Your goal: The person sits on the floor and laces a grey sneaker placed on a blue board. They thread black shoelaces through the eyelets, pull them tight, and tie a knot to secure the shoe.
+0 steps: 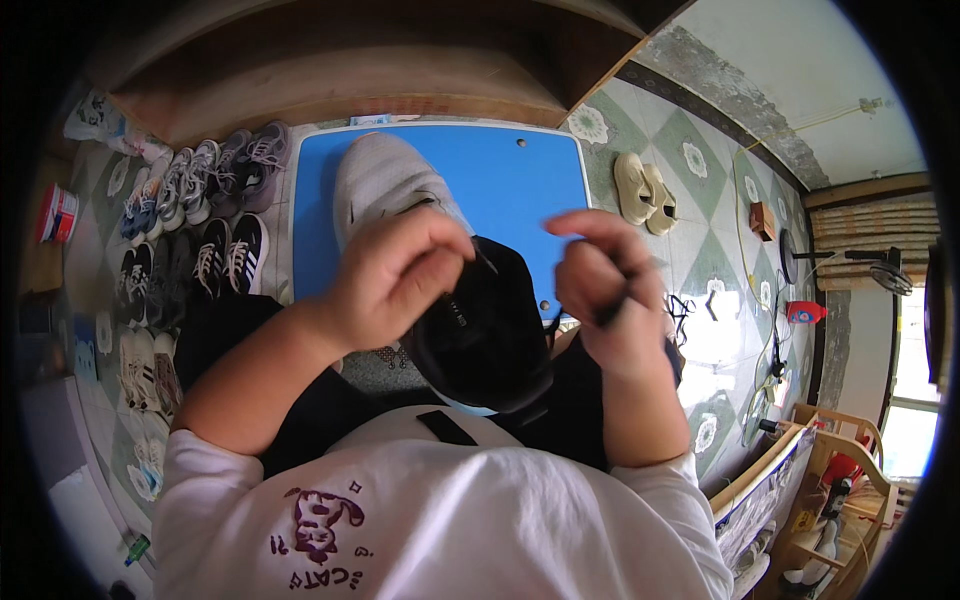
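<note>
A light grey sneaker (390, 176) with a black tongue and lining (480, 322) stands before me, toe pointing away, its heel end near my lap. Its front part lies over the blue tabletop (510, 187). My left hand (397, 277) is over the shoe's lacing area, thumb and fingertips pinched together. A thin lace end (486, 256) sticks out from those fingertips. To the right of the shoe my right hand (611, 281) is raised and blurred, index finger stretched, other fingers curled. A dark cord (555, 326) hangs beside it; whether the fingers grip it is unclear.
Rows of shoes (229, 251) line the tiled floor on the left. Cream shoes (645, 193) lie to the right of the table. A wooden cabinet (360, 82) rises behind the table. At lower right stands a wooden rack (862, 487); a red bottle (806, 312) is on the floor.
</note>
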`<state>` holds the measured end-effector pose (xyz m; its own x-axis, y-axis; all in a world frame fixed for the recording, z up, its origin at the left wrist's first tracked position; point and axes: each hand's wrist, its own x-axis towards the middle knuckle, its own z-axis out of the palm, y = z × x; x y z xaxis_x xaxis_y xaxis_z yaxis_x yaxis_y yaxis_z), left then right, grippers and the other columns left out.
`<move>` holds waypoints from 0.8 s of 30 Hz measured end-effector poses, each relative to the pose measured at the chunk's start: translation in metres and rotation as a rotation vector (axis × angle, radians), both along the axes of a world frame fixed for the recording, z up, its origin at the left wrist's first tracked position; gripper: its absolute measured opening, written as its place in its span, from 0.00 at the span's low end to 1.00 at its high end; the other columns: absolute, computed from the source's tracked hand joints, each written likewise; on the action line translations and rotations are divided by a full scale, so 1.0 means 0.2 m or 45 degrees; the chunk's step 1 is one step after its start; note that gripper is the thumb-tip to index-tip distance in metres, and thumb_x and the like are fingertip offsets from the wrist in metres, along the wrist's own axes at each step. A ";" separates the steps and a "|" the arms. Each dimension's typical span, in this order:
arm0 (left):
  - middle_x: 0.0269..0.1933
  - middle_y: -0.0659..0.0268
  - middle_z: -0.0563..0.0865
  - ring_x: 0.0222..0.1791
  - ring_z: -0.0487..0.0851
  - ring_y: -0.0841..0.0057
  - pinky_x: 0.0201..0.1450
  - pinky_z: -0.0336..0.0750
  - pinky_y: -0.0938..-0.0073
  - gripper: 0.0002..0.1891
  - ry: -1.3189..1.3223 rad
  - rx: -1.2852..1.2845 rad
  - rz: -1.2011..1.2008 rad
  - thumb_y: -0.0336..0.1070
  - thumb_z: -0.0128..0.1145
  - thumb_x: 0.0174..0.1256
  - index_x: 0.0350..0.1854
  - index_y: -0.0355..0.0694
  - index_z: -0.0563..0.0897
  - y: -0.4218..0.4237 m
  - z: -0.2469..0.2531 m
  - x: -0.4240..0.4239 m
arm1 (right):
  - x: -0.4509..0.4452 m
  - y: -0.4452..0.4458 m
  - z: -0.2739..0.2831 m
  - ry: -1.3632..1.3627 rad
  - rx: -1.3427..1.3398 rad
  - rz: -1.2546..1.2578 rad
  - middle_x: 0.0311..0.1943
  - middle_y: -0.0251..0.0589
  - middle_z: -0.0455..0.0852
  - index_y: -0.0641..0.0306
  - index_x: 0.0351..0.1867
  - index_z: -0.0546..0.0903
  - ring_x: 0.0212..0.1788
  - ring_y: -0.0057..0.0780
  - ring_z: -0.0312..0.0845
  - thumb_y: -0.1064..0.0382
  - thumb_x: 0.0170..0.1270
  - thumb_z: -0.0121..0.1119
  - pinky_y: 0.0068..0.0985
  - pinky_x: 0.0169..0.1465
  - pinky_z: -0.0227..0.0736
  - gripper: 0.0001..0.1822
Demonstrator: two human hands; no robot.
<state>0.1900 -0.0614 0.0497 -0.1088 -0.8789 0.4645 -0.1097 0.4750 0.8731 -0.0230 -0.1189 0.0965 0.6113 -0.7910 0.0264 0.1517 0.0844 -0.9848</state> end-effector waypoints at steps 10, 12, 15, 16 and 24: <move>0.39 0.65 0.80 0.38 0.77 0.73 0.43 0.72 0.75 0.12 -0.467 -0.084 -0.046 0.28 0.67 0.52 0.40 0.38 0.84 0.04 0.18 -0.10 | -0.13 0.12 0.26 -1.010 -0.443 0.385 0.19 0.35 0.77 0.56 0.38 0.74 0.20 0.28 0.72 0.50 0.75 0.42 0.27 0.21 0.59 0.15; 0.41 0.63 0.80 0.40 0.78 0.72 0.44 0.73 0.75 0.06 -0.490 -0.187 -0.045 0.27 0.66 0.53 0.32 0.37 0.82 0.01 0.16 -0.09 | -0.13 0.13 0.32 -1.018 -0.496 0.295 0.20 0.35 0.77 0.54 0.37 0.73 0.24 0.29 0.74 0.48 0.76 0.39 0.28 0.23 0.62 0.16; 0.41 0.68 0.83 0.35 0.79 0.80 0.38 0.73 0.78 0.06 -0.024 -0.078 0.149 0.27 0.61 0.61 0.40 0.36 0.79 0.00 0.13 -0.01 | -0.15 0.04 0.35 -0.985 -0.449 0.188 0.27 0.39 0.78 0.53 0.31 0.70 0.27 0.32 0.73 0.54 0.75 0.44 0.31 0.30 0.72 0.12; 0.41 0.68 0.83 0.35 0.78 0.82 0.38 0.72 0.80 0.06 0.196 -0.065 0.242 0.28 0.58 0.65 0.42 0.36 0.78 0.01 0.15 0.02 | -0.13 -0.01 0.37 -0.871 -0.440 -0.085 0.29 0.42 0.79 0.57 0.37 0.73 0.26 0.31 0.73 0.60 0.73 0.48 0.26 0.31 0.73 0.07; 0.37 0.65 0.80 0.42 0.76 0.72 0.53 0.68 0.71 0.10 0.740 -0.268 -0.214 0.33 0.49 0.69 0.47 0.36 0.77 0.11 0.36 0.40 | -0.31 -0.75 -0.06 0.369 -0.479 -0.859 0.54 0.48 0.79 0.69 0.58 0.73 0.52 0.31 0.78 0.65 0.59 0.66 0.25 0.53 0.73 0.26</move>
